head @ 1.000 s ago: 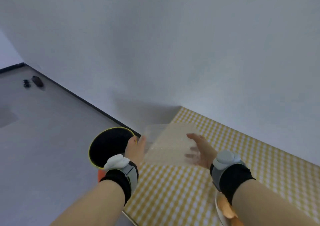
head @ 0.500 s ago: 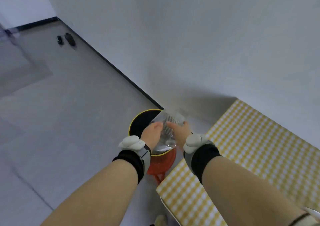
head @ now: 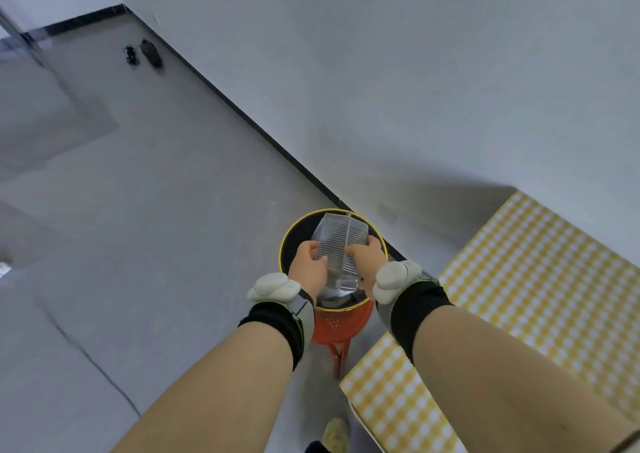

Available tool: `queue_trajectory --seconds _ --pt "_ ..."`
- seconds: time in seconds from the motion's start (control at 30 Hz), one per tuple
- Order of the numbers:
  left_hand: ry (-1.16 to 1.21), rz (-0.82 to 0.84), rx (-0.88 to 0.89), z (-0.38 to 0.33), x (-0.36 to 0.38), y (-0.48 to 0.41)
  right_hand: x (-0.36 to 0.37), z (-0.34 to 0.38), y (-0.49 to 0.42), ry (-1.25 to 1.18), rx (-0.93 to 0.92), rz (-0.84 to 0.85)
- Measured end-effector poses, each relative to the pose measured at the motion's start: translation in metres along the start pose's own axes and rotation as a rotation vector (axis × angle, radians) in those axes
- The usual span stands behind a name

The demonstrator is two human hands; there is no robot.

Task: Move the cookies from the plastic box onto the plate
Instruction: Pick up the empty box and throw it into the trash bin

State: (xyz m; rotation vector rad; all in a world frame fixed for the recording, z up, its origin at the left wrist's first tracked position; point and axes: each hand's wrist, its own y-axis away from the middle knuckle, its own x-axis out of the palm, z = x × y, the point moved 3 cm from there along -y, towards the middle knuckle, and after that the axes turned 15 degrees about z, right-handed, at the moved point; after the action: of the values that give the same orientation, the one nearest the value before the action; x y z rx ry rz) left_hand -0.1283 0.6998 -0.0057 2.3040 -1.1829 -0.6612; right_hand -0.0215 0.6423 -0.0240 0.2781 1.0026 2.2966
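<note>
A clear ribbed plastic box (head: 341, 244) sits tilted inside the mouth of a round bin with a black lining and a yellow rim (head: 289, 241). My left hand (head: 308, 267) grips the box's left side and my right hand (head: 367, 256) grips its right side, both over the bin. The box looks empty of cookies. No plate and no cookies are in view.
The bin has an orange body (head: 337, 324) and stands on the grey floor beside a table with a yellow checked cloth (head: 519, 286). A white wall runs behind. Small dark objects (head: 149, 52) lie on the floor far off. A shoe tip (head: 336, 432) shows below.
Both hands carried the clear box from over the checked table leftward and down into the bin. The view swung left toward the floor.
</note>
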Motion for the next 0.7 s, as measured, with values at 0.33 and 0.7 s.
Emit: queue_trajectory --seconds 0.33,0.7 --pt "-0.169 -0.011 0.081 -0.033 0.015 0.017 -0.042 -0.003 0.048 -0.056 -0.03 -0.023" --pt "-0.334 0.209 0.228 -0.094 0.159 0.067 -0.186 -0.039 0.169 -0.266 -0.116 -0.207"
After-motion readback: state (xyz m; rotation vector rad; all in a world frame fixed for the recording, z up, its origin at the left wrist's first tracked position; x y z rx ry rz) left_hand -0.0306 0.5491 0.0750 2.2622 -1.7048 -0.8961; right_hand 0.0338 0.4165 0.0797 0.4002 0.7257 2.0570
